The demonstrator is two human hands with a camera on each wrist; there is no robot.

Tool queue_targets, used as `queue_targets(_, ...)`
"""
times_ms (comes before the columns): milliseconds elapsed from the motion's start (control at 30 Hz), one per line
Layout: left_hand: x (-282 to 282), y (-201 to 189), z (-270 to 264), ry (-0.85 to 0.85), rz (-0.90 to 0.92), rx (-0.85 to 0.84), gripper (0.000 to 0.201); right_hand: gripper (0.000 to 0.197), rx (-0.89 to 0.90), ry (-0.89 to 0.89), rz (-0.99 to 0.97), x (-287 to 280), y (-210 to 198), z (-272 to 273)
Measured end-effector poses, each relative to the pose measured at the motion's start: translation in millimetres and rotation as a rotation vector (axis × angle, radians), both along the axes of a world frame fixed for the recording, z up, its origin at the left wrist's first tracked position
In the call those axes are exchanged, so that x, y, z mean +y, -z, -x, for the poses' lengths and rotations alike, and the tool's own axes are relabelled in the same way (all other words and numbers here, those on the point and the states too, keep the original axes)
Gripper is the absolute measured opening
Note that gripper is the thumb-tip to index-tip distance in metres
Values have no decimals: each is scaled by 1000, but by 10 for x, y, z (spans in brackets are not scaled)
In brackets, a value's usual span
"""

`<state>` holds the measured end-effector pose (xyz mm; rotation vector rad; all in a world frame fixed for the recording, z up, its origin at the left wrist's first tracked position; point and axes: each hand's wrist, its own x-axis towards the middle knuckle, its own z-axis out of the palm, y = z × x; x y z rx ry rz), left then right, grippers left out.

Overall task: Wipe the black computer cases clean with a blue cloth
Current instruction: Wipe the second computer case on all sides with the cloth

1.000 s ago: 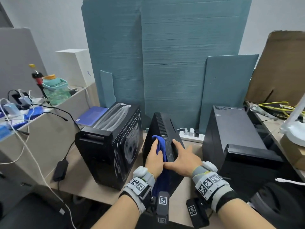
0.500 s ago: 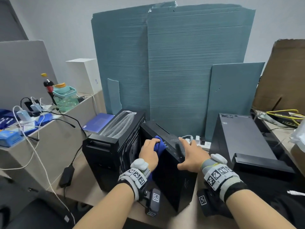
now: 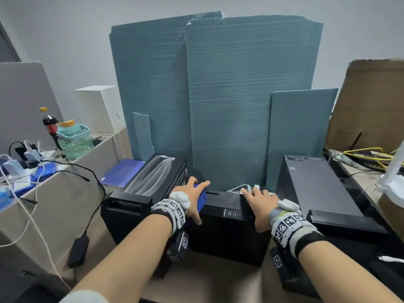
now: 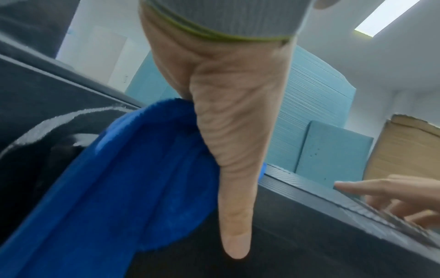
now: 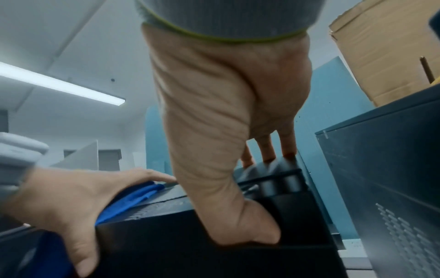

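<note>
Two forearms reach in from the near edge, each banded at the wrist with marker-printed straps; the left hand (image 3: 190,199) lies flat with straight fingers on the blue cloth (image 3: 201,199), pressing it onto the top left edge of the middle case (image 3: 227,232), thumb hanging down the front face, so its grip is spread over the cloth rather than closed round it; from the left wrist view the cloth (image 4: 123,188) hangs down the case's left side, its lower end cut off by the frame; the right hand (image 3: 261,206) rests on the top right corner of the same case, fingers reaching forward over the top and thumb down the front, spread and pinching nothing; the fingertips are blurred in the right wrist view.

Three black computer cases stand side by side on the table (image 3: 209,283); the left case (image 3: 140,206) shows a pale pattern on its top, and the right case (image 3: 321,193) has a plain grey-black top; the middle case's base is hidden behind the arms.

Behind the cases two tall teal boards (image 3: 218,95) lean on the wall, with one smaller teal panel (image 3: 299,136) in front; a white power strip (image 3: 251,189) is mostly hidden by the right hand.

On the left shelf stand one green jug (image 3: 74,138) and one dark bottle (image 3: 49,125), among tangled cables too many to count; brown cardboard (image 3: 371,106) is cut off at right.
</note>
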<state>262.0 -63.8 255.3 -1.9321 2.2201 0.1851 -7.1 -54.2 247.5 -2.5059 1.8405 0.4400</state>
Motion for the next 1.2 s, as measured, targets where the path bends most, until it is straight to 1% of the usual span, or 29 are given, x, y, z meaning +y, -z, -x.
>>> queue_targets(67, 6, -23, 31, 27, -19, -54, 140, 122, 1, 11, 5, -70, -12, -1)
queue_targets(100, 16, -47, 70, 42, -22, -80, 136, 117, -10, 22, 7, -95, -19, 19)
queue_targets(200, 48, -108, 131, 76, 5, -145, 113, 105, -57, 87, 29, -195, 4, 20)
queue_targets(267, 88, -121, 152, 81, 33, -186, 105, 100, -70, 166, 48, -244, 18, -9)
queue_targets(333, 124, -107, 179, 86, 62, -202, 104, 92, -104, 259, 24, -309, 53, -34)
queue_targets(400, 172, -69, 198, 88, 89, -205, 103, 89, -154, 348, -27, -401, 99, -78)
queue_targets(533, 272, 0, 224, 92, 147, -183, 98, 78, -317, 462, -86, -554, 102, -196)
queue_targets(600, 292, 58, 240, 98, 192, -187, 98, 76, -311, 507, -86, -547, 29, -254)
queue_targets(667, 330, 85, 240, 88, 199, -177, 98, 82, -328, 561, -69, -560, 7, -306)
queue_targets(700, 344, 101, 239, 63, 181, -161, 96, 89, -349, 591, -57, -577, 20, -329)
queue_targets(833, 394, 89, 279, -30, 47, -62, 90, 131, -444, 781, -29, -614, 74, -376)
queue_targets(867, 398, 79, 285, -42, 30, -51, 90, 139, -467, 823, -34, -660, 94, -383)
queue_targets(900, 401, 74, 292, -49, 24, -49, 90, 144, -480, 852, -52, -713, 116, -382)
queue_targets(967, 405, 78, 316, -67, 22, -60, 88, 143, -477, 875, -96, -843, 179, -370)
queue_targets(1033, 410, 93, 351, -84, 26, -73, 87, 143, -433, 864, -156, -932, 231, -340)
queue_targets(1133, 399, 117, 372, -91, 36, -70, 87, 140, -404, 850, -133, -1055, 331, -246)
queue_targets(1200, 415, 130, 367, -97, 53, -63, 84, 133, -370, 822, -143, -950, 177, -243)
